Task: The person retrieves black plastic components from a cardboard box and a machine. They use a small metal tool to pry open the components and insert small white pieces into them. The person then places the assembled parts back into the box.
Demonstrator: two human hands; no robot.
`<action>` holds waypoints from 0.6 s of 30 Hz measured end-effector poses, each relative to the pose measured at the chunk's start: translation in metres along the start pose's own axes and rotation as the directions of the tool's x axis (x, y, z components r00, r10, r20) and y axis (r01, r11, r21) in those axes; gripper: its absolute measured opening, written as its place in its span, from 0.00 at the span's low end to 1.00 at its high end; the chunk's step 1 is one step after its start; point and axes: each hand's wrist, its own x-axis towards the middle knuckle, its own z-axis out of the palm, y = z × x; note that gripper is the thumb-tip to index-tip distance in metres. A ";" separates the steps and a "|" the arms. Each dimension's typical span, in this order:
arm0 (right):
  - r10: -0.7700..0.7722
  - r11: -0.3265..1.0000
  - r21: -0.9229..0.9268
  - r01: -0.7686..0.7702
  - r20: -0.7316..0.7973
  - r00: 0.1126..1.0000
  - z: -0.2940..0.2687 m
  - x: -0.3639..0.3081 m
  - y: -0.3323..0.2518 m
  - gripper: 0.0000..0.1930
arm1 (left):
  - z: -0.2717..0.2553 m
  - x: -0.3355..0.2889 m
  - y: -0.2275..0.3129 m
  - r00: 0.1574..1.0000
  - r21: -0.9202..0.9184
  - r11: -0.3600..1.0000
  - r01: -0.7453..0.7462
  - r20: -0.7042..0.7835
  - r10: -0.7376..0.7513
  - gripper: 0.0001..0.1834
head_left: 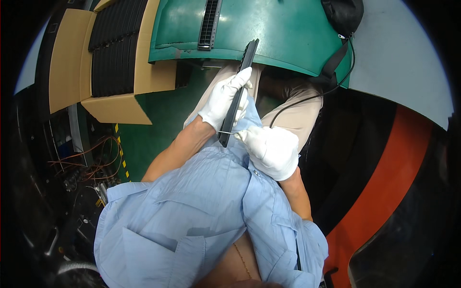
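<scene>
Gripping a long black strip (pixel 230 120), the left hand (pixel 225 98) wraps its white-gloved fingers around the middle, with the thumb laid up along the side. The strip slants in front of the light blue shirt (pixel 192 206), its upper end overlapping the near edge of the green tabletop (pixel 278 29) in view and its lower end close to the torso. The right hand (pixel 271 149), also gloved in white, has its fingers closed on a thin, pale rod (pixel 225 132) — this crosses the strip near its lower end, though I cannot tell whether the 2 touch.

On the tabletop lies 1 slotted black strip (pixel 208 26), apart from the hands. At the tabletop's right side sits a black mesh bag (pixel 343 17) — a black cord (pixel 307 99) runs from beside it, over the beige trousers (pixel 300 113), to just behind the right glove.

To the left, an open cardboard box (pixel 69 62) holds 2 stacked rows of black strips (pixel 113 67). Below it, yellow-and-black tape (pixel 121 149) borders the green floor (pixel 151 137), near loose orange-brown cables (pixel 98 156).
</scene>
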 end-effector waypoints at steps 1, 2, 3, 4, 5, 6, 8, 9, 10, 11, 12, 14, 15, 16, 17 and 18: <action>-0.005 1.000 0.006 0.005 0.001 1.000 -0.001 0.000 0.000 0.19 | 0.000 0.000 0.000 1.000 0.001 1.000 -0.001 -0.002 0.001 0.20; -0.004 0.999 0.035 0.003 0.022 1.000 -0.002 0.000 -0.002 0.18 | 0.000 0.000 0.001 1.000 0.000 1.000 -0.018 -0.005 0.018 0.21; -0.005 0.998 0.064 0.002 0.046 0.999 -0.004 0.001 -0.004 0.18 | -0.002 0.001 0.002 0.999 -0.003 0.999 -0.036 -0.008 0.036 0.21; -0.007 0.996 0.092 0.000 0.070 0.998 -0.005 0.002 -0.005 0.18 | -0.003 0.002 0.003 0.998 -0.006 0.998 -0.055 -0.012 0.054 0.22; -0.007 0.991 0.132 -0.002 0.070 0.998 -0.005 0.002 -0.004 0.17 | -0.003 0.002 0.005 0.998 -0.015 0.998 -0.056 0.001 0.056 0.22; -0.007 0.985 0.170 -0.005 0.069 0.998 -0.004 0.002 -0.003 0.16 | -0.002 0.004 0.007 0.998 -0.021 0.998 -0.056 0.015 0.057 0.22; 0.021 0.975 0.221 -0.028 0.035 0.999 -0.001 0.000 -0.003 0.14 | 0.001 0.004 0.013 0.998 -0.007 0.998 -0.063 0.016 0.064 0.22; 0.047 0.971 0.236 -0.046 0.003 0.999 0.001 -0.002 -0.005 0.13 | 0.004 0.002 0.017 0.997 0.013 0.997 -0.071 0.002 0.071 0.22; 0.073 0.966 0.251 -0.064 -0.029 0.997 0.002 -0.002 -0.005 0.12 | 0.006 0.000 0.019 0.997 0.034 0.996 -0.079 -0.012 0.079 0.22; 0.075 0.969 0.237 -0.068 -0.019 0.997 0.001 0.001 -0.004 0.11 | 0.006 -0.001 0.018 0.995 0.046 0.994 -0.096 -0.016 0.096 0.23; 0.079 0.972 0.222 -0.075 -0.011 0.997 -0.001 0.004 -0.003 0.11 | 0.005 -0.001 0.016 0.994 0.059 0.992 -0.110 -0.016 0.111 0.24; 0.080 0.977 0.200 -0.073 -0.030 0.996 0.001 0.008 -0.002 0.10 | 0.001 -0.003 0.010 0.991 0.024 0.991 -0.130 0.001 0.130 0.28; 0.079 0.978 0.196 -0.066 -0.056 0.995 0.006 0.008 -0.004 0.10 | 0.001 -0.006 0.009 0.996 -0.020 0.996 -0.085 -0.012 0.084 0.29; 0.078 0.979 0.192 -0.061 -0.083 0.993 0.009 0.007 -0.004 0.09 | 0.003 -0.009 0.009 0.999 -0.064 0.997 -0.039 -0.024 0.037 0.30; 0.078 0.983 0.174 -0.059 -0.105 0.991 0.011 0.006 -0.002 0.09 | 0.004 -0.012 0.008 0.999 -0.107 0.994 0.007 -0.033 -0.011 0.31; 0.077 0.986 0.155 -0.057 -0.126 0.989 0.012 0.005 -0.001 0.09 | 0.001 -0.016 0.005 0.999 -0.076 0.997 0.017 -0.046 -0.020 0.31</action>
